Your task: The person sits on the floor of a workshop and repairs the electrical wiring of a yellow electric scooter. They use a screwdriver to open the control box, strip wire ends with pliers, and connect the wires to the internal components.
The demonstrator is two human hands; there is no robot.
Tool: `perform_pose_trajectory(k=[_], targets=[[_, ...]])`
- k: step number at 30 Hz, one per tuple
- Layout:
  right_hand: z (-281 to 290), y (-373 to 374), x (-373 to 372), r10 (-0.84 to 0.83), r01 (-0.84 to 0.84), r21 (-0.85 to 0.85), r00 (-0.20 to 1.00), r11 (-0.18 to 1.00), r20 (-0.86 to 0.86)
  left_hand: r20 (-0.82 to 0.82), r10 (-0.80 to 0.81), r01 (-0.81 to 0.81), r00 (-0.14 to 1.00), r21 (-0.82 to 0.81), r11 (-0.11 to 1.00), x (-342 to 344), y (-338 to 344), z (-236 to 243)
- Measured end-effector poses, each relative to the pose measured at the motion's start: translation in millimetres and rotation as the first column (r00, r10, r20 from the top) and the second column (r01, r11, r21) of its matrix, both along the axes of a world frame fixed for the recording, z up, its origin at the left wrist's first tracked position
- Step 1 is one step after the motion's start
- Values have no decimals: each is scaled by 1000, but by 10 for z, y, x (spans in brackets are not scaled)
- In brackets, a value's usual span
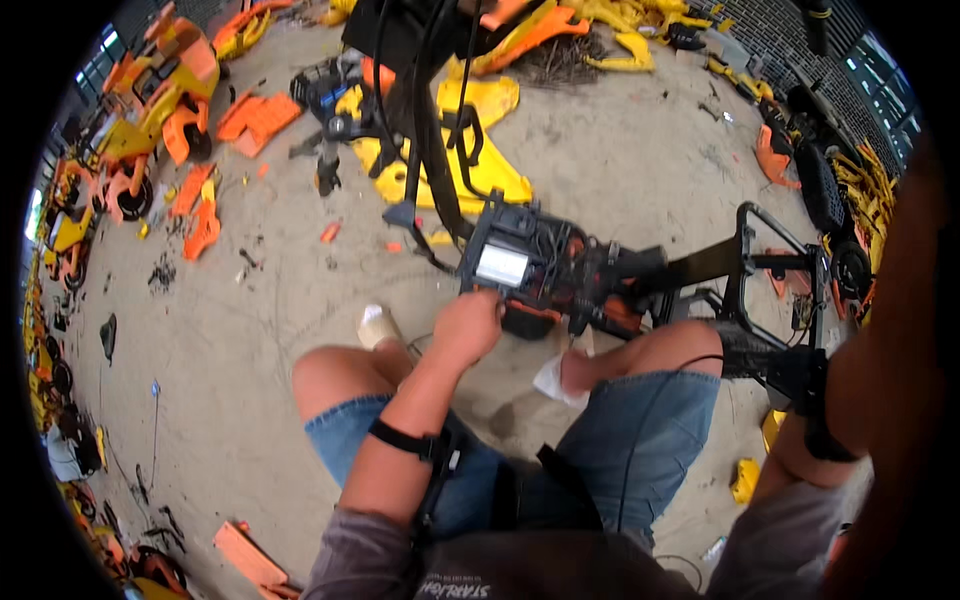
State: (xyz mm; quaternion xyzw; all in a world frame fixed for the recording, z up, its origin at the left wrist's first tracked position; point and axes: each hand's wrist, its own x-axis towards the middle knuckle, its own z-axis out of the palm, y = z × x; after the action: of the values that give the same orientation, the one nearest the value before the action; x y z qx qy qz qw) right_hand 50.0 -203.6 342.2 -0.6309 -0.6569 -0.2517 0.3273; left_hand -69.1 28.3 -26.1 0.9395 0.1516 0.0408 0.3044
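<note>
A stripped scooter frame stands before me, its black tubes and wiring bare. In its middle is an open black compartment with cables and a silver-labelled box. My left hand is closed at the near left edge of this compartment, the back of the hand toward me. Its fingertips are hidden, so whatever they grip does not show. On the right, my right arm is bent and raised close to the camera, dark and blurred. The right hand itself lies outside the picture.
Yellow body panels lie on the concrete floor beyond the frame. Orange panels and small broken pieces are scattered to the left. Orange and yellow scooters stand along the left side. Piled yellow parts line the right wall.
</note>
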Motion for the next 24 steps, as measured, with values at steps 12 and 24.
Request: perform_pose_trajectory(k=[12, 24], targets=[[-3185, 384, 586, -390, -38, -406, -374, 913, -841, -210, -96, 62, 973, -161, 985, 109, -169, 146], [-4576, 673, 596, -163, -57, -206, -823, 977, -544, -227, -327, 264, 917, -266, 927, 124, -230, -105]])
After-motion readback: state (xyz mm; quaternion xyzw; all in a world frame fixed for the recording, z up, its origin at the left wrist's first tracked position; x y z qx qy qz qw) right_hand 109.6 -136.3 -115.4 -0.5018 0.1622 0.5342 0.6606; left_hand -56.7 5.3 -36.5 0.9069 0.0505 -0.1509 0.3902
